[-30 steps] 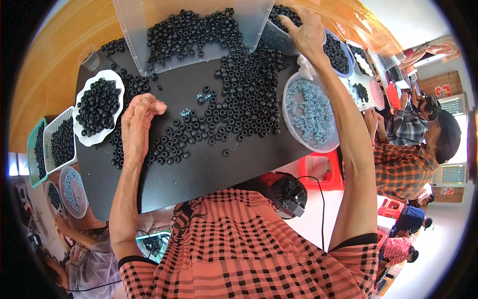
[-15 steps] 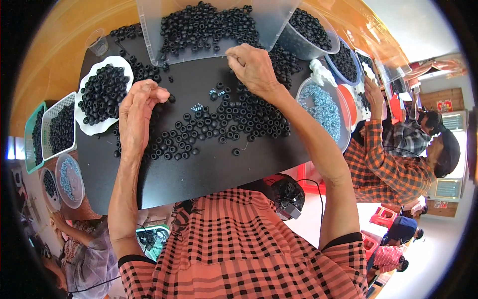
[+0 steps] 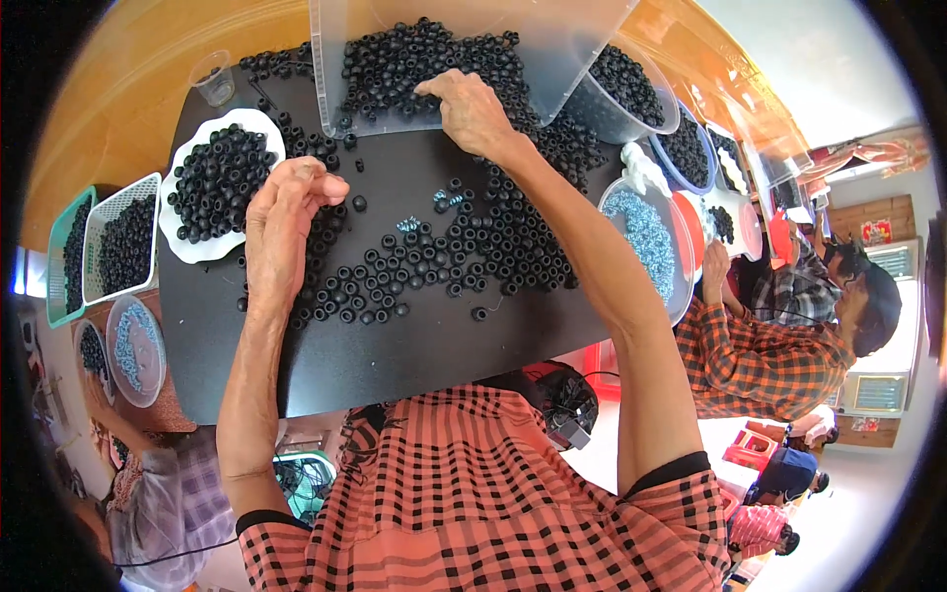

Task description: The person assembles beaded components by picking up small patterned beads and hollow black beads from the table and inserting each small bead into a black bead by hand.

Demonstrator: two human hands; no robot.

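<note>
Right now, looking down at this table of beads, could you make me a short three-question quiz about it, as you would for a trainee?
1. True or false: the right hand rests at the mouth of the tipped clear plastic bin.
2. What fills the white scalloped plate? A) light blue beads B) black ring beads C) nothing
3. Fill in: the left hand hovers over loose black beads on the ____ tabletop.

Key: 1 true; 2 B; 3 black.
</note>
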